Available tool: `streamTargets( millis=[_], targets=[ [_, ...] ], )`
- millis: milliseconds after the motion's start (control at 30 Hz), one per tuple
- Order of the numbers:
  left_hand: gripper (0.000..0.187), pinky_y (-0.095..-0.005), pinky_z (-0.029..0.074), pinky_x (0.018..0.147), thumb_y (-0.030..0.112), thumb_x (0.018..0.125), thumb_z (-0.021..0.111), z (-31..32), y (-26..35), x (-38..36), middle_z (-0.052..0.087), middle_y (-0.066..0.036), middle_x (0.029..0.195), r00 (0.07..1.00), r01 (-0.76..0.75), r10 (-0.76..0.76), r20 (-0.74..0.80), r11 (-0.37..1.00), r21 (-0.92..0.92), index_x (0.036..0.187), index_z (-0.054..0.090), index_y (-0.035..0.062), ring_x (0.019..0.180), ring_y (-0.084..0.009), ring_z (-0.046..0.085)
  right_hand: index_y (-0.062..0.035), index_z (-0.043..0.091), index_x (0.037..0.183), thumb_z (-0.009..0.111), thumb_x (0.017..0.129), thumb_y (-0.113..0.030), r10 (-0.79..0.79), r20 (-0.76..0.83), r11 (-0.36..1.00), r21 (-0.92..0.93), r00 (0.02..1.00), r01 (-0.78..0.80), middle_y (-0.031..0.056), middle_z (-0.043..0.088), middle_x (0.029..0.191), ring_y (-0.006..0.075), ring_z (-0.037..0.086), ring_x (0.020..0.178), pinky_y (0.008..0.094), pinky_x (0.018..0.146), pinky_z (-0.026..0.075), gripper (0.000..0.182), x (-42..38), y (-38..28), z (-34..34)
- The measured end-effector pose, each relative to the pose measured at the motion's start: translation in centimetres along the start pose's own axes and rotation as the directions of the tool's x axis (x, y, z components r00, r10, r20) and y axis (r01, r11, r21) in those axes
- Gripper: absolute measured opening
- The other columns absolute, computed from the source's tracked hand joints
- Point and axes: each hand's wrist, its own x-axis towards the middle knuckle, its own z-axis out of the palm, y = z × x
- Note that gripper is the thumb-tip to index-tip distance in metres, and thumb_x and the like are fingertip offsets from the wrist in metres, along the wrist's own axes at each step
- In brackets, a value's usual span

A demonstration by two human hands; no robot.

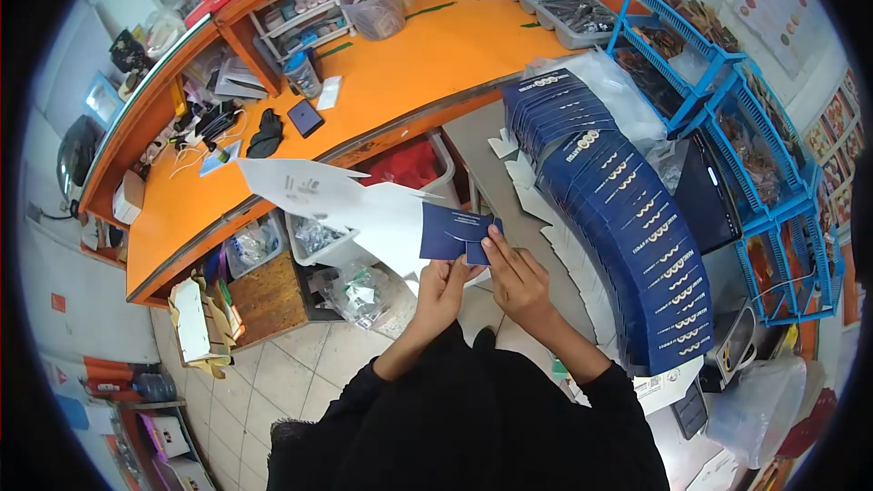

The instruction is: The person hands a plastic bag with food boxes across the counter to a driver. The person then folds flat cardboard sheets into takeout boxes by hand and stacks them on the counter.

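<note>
A flat die-cut card sheet (364, 209), white with a dark blue printed panel, is held up in front of my body. My left hand (442, 293) pinches the lower edge of its blue panel. On the panel's right end, my right hand (518, 277) has its fingers closed, with the thumb hidden behind the card. To the right, a long curved row of overlapping blue printed cards (627, 218) lies on the grey surface, their white flaps sticking out on the left side.
An orange counter (400, 91) curves across the back, with a phone (305, 117) and a dark cloth (265, 135) on it. Blue baskets (673, 45) stand at the right. Bins (314, 238) sit under the counter, and a plastic bag (356, 295) lies below the sheet.
</note>
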Motion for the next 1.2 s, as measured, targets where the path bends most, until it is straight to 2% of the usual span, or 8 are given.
streamTargets(
  millis=[67, 133, 267, 400, 467, 633, 800, 1200],
  targets=[
    [0.024, -0.0238, 0.041, 0.084, 0.001, 0.087, 0.042, 0.2, 0.8, 1.4, 0.054, -0.009, 0.102, 0.985, -0.102, 0.094, 0.147, 0.993, 0.052, 0.111, 0.041, -0.0043, 0.099, -0.0128, 0.050, 0.0041, 0.054, 0.105, 0.057, 0.068, 0.003, 0.029, 0.014, 1.000, -0.006, 0.999, -0.029, 0.0167, 0.054, 0.112, 0.0193, 0.052, 0.060, 0.0254, 0.055, 0.045, 0.038, 0.8, 0.5, 0.2],
    [0.028, -0.0217, 0.040, 0.083, -0.001, 0.086, 0.043, 0.7, 1.2, 3.6, 0.053, -0.008, 0.102, 0.990, -0.054, 0.054, 0.132, 0.999, -0.004, 0.113, 0.039, -0.0031, 0.098, -0.0117, 0.050, 0.0024, 0.054, 0.107, 0.060, 0.068, -0.002, 0.173, 0.040, 0.982, 0.066, 0.984, -0.175, 0.0179, 0.049, 0.118, 0.0227, 0.054, 0.070, 0.0281, 0.061, 0.046, 0.039, 2.3, 0.8, 0.3],
    [0.032, -0.0277, 0.045, 0.083, 0.000, 0.086, 0.042, -0.2, -0.4, 9.4, 0.050, -0.010, 0.107, 0.996, -0.084, 0.086, 0.021, 0.991, -0.103, 0.117, 0.033, -0.0006, 0.098, -0.0144, 0.051, -0.0015, 0.056, 0.106, 0.062, 0.067, -0.008, 0.217, 0.125, 0.971, 0.076, 0.968, -0.228, 0.0162, 0.048, 0.118, 0.0263, 0.052, 0.081, 0.0331, 0.072, 0.043, 0.040, 5.1, 3.9, 1.5],
    [0.036, -0.0300, 0.050, 0.077, 0.001, 0.086, 0.044, -3.3, -1.4, 16.2, 0.050, -0.013, 0.106, 0.989, -0.123, 0.118, -0.086, 0.991, -0.060, 0.118, 0.028, 0.0002, 0.095, -0.0190, 0.054, -0.0083, 0.058, 0.103, 0.059, 0.070, -0.010, 0.346, -0.034, 0.930, -0.116, 0.938, -0.347, 0.0094, 0.052, 0.110, 0.0281, 0.046, 0.092, 0.0375, 0.082, 0.034, 0.033, 7.5, 9.6, 4.8],
    [0.035, -0.0301, 0.053, 0.072, 0.002, 0.086, 0.046, -5.3, -1.8, 19.7, 0.049, -0.015, 0.106, 0.962, -0.246, 0.246, -0.114, 0.969, 0.018, 0.116, 0.029, -0.0007, 0.090, -0.0199, 0.056, -0.0092, 0.059, 0.102, 0.057, 0.073, -0.010, 0.540, -0.030, 0.767, -0.395, 0.841, -0.506, 0.0067, 0.053, 0.105, 0.0268, 0.043, 0.091, 0.0377, 0.080, 0.033, 0.029, 8.4, 12.7, 6.7],
    [0.043, -0.0314, 0.055, 0.067, 0.002, 0.085, 0.045, -9.8, -3.0, 28.8, 0.049, -0.017, 0.105, 0.928, -0.202, 0.223, -0.299, 0.974, 0.101, 0.120, 0.020, 0.0005, 0.082, -0.0193, 0.058, -0.0153, 0.060, 0.105, 0.059, 0.073, -0.012, 0.698, -0.058, 0.548, -0.598, 0.714, -0.585, 0.0059, 0.050, 0.094, 0.0250, 0.042, 0.087, 0.0378, 0.075, 0.031, 0.031, 9.1, 16.9, 9.7],
    [0.034, -0.0317, 0.055, 0.066, 0.002, 0.085, 0.047, -10.0, -4.4, 35.8, 0.055, -0.009, 0.090, 0.905, -0.216, 0.196, -0.379, 0.976, -0.012, 0.115, 0.033, 0.0067, 0.076, -0.0162, 0.060, -0.0183, 0.061, 0.102, 0.061, 0.071, -0.012, 0.779, -0.071, 0.422, -0.675, 0.623, -0.605, 0.0051, 0.049, 0.094, 0.0245, 0.041, 0.086, 0.0376, 0.075, 0.030, 0.032, 9.2, 17.5, 10.6],
    [0.024, -0.0333, 0.055, 0.072, 0.002, 0.085, 0.047, -5.0, -8.4, 40.6, 0.056, -0.013, 0.090, 0.979, -0.171, 0.155, -0.133, 0.978, -0.119, 0.105, 0.035, 0.0009, 0.078, -0.0196, 0.061, -0.0204, 0.061, 0.097, 0.064, 0.070, -0.015, 0.799, -0.192, 0.301, -0.694, 0.570, -0.655, 0.0040, 0.047, 0.105, 0.0239, 0.036, 0.092, 0.0346, 0.080, 0.028, 0.028, 8.3, 16.6, 10.7]
  ],
)
